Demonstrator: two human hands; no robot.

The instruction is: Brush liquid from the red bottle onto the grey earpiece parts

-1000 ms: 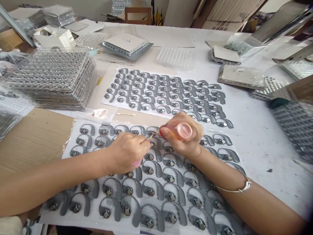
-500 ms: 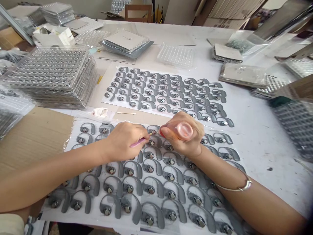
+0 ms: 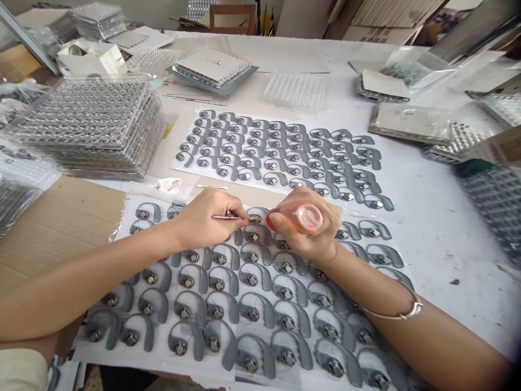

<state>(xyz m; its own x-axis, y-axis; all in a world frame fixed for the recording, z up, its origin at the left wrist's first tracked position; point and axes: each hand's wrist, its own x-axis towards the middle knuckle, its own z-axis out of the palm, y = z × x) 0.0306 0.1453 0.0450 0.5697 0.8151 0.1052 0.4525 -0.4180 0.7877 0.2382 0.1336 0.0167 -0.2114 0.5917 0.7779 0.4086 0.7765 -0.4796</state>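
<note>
My left hand pinches a thin pink stick. The stick's far end reaches the round metal part of a grey ear-hook piece; whether they touch I cannot tell. Closed around a translucent reddish squeeze bottle, my right hand hovers over the same sheet. The bottle's round base faces me and its red end points left towards the stick. Rows of similar ear-hook pieces, each with a small metal disc, lie on the white sheet under both hands. My hands and forearms hide some of them.
Farther back lies a second sheet of ear-hook pieces. Between the sheets are a cotton swab and a crumpled white tissue. A tall stack of clear trays stands left, above cardboard. An empty-looking clear tray sits behind.
My left hand has shifted slightly up and left, and the stick now lies flatter, its end at the metal part. The right hand with the bottle stays nearly in place.
</note>
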